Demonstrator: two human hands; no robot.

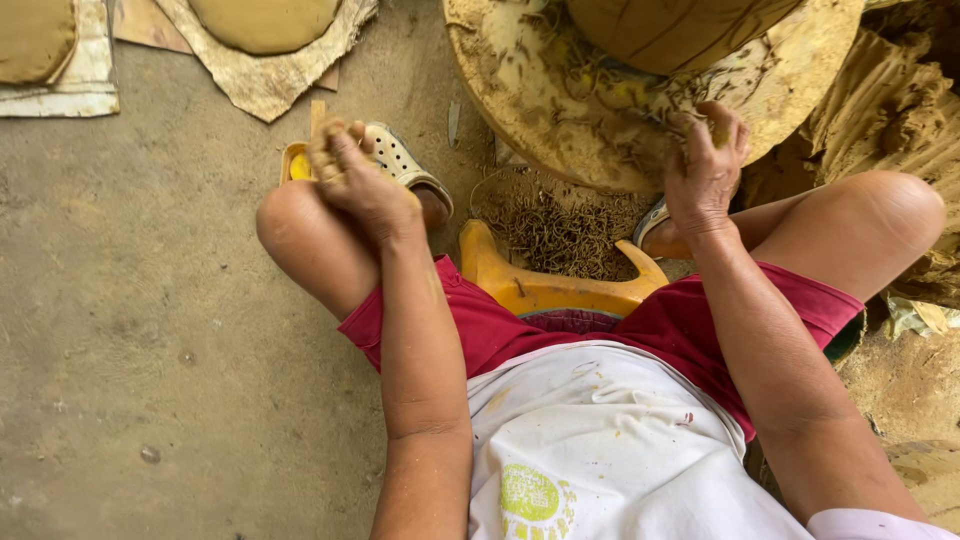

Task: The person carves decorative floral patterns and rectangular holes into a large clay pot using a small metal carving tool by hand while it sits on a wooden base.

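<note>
A seated person works clay over a round wooden turntable [600,120] caked with mud and thin clay shavings; a large, ribbed clay vessel [680,30] stands on it at the far edge of the view, its inside out of sight. The right hand [705,165] rests on the near rim of the turntable, fingers curled around a small lump of clay [718,132] that barely shows. The left hand [350,175] is lifted over the left knee, well apart from the wheel, its clay-smeared fingers bunched together; whether they pinch anything cannot be told. Just beyond it lies a small yellow dish [298,162], contents hidden, beside a perforated cream sandal [405,165]. A heap of curled clay trimmings [555,230] lies on the ground under the turntable's near edge, above a yellow plastic stool [545,285] between the person's knees. The floor [150,300] is bare, dusty concrete. At far left, two smooth clay mounds [265,20] sit on scraps of cardboard [265,85].
</note>
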